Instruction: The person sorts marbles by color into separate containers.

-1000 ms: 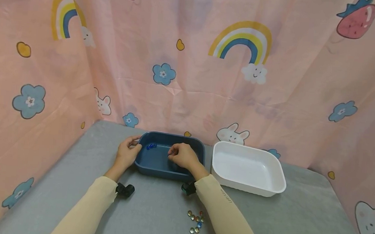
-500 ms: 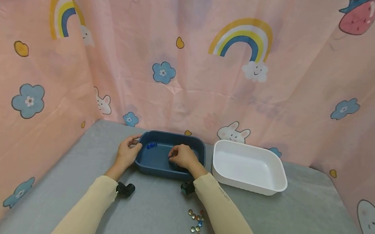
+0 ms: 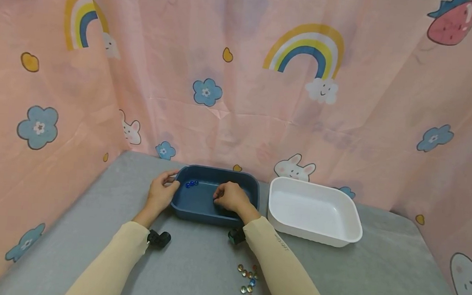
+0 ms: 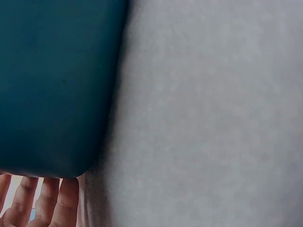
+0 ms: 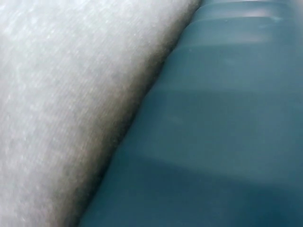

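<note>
both hands at the blue tray

left of centre in the head view, the left hand [image 3: 160,192] lies with fairly straight fingers against the outer left end of the blue tray [image 3: 199,204], thumb at its rim; it presses rather than clenches. inside, by the tray's upper left corner, sit three blue marbles [image 3: 192,183]. the right hand [image 3: 232,197] bends its fingers low over the tray's right half, inside the rim; whether the tips pinch anything, i cannot tell. the tray's far edge is near the curtain [image 3: 177,52], and grey table [image 3: 194,272] shows below its near edge. lower centre, loose marbles [image 3: 250,275] lie beside the right sleeve [image 3: 293,270], whose small dark lettering [image 3: 281,243] is too small to read. a narrow gap parts the tray from a white tub [image 3: 311,212] at right.
</note>
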Tool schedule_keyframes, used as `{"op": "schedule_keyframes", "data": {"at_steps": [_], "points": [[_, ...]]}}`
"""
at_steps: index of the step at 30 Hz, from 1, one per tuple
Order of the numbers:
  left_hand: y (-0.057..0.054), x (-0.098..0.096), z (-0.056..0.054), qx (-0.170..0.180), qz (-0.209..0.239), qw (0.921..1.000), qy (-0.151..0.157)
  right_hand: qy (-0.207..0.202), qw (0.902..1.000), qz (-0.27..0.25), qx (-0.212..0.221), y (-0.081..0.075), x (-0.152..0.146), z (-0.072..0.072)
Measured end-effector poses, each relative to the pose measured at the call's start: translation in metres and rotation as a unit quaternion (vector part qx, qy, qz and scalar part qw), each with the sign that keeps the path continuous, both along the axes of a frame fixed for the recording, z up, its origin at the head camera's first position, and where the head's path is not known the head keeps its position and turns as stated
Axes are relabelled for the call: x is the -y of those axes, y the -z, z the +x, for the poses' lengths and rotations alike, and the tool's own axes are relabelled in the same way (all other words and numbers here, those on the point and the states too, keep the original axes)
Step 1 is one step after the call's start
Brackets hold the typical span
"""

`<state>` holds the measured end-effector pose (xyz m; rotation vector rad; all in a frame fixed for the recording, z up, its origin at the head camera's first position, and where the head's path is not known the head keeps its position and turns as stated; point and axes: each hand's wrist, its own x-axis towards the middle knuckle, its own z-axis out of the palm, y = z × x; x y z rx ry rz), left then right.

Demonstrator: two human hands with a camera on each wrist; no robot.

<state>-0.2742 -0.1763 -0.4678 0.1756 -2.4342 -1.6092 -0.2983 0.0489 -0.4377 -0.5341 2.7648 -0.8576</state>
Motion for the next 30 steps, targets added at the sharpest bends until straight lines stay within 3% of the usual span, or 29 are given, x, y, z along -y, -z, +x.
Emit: {"op": "schedule_keyframes", "data": {"at_steps": [11,30], "points": [[-0.001,-0.001,0.001,-0.002,0.006,1.0,-0.002,0.005,1.0,-0.005,0.003,0.001,-0.005,-0.001],[0.0,-0.001,0.0,-0.005,0.008,1.0,-0.001,0.002,0.9991,-0.041,-0.009,-0.013,-0.017,0.011]]}}
